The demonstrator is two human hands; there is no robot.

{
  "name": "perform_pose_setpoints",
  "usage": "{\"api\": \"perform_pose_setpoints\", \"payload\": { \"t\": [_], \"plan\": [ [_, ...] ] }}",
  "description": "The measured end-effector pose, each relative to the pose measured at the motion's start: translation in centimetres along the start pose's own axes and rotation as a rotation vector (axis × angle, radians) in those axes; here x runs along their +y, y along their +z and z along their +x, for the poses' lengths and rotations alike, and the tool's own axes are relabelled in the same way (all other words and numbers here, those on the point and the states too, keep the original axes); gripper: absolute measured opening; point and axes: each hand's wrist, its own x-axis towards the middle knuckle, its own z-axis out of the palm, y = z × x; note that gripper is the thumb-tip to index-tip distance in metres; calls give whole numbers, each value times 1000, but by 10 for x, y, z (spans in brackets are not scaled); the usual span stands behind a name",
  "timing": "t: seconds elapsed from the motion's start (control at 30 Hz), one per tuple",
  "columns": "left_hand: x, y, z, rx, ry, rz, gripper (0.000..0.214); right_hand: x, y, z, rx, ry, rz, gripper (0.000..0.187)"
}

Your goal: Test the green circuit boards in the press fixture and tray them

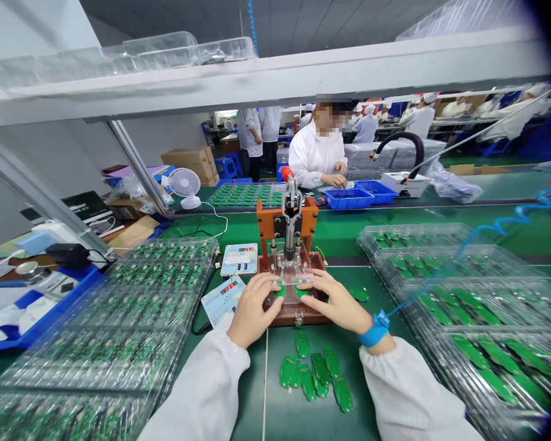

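A toggle-clamp test fixture [287, 223] with an orange frame and a brown base [275, 320] stands in front of me. Two small green circuit boards lie side by side at its front, under the clear plate. My left hand [256, 306] has thumb and fingers closed about the left circuit board [279, 290]. At the other side, my right hand [338, 301], wearing a blue wrist strap [375, 329], pinches the right circuit board [300, 292]. My fingers partly cover both boards. Several loose green boards [320, 372] lie on the mat nearer to me.
Clear trays of boards are stacked at left [114, 324] and right [477, 306]. Two meters with red digits [239, 260] sit left of the fixture. A coiled blue cord [487, 229] runs to the strap. Across the bench, a co-worker [319, 153] handles parts by blue bins [349, 198].
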Motion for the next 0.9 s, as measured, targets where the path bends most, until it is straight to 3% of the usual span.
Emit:
{"api": "perform_pose_setpoints", "payload": {
  "t": [0.2,0.3,0.43,0.53,0.6,0.73,0.8,0.9],
  "plan": [
    [1,8,-10,35,-37,60,15,1,3,3,25,-17,32,24],
    [5,6,-12,134,-15,101,19,0,4,1,78,-36,63,22],
    [20,5,-13,206,148,26,5,-4,-10,10,335,-45,123,20],
    [33,13,-16,91,316,-53,7,-17,-36,37,584,-58,165,20],
    [39,23,-19,-23,388,-89,16,-32,-57,64,667,-107,180,23],
    [41,37,-24,-189,427,-118,22,-65,-90,133,636,-208,156,35],
    [39,40,-26,-193,416,-126,21,-76,-100,166,539,-169,179,32],
    [37,40,-27,-205,395,-121,20,-91,-109,201,397,-113,250,46]
  ]
}}
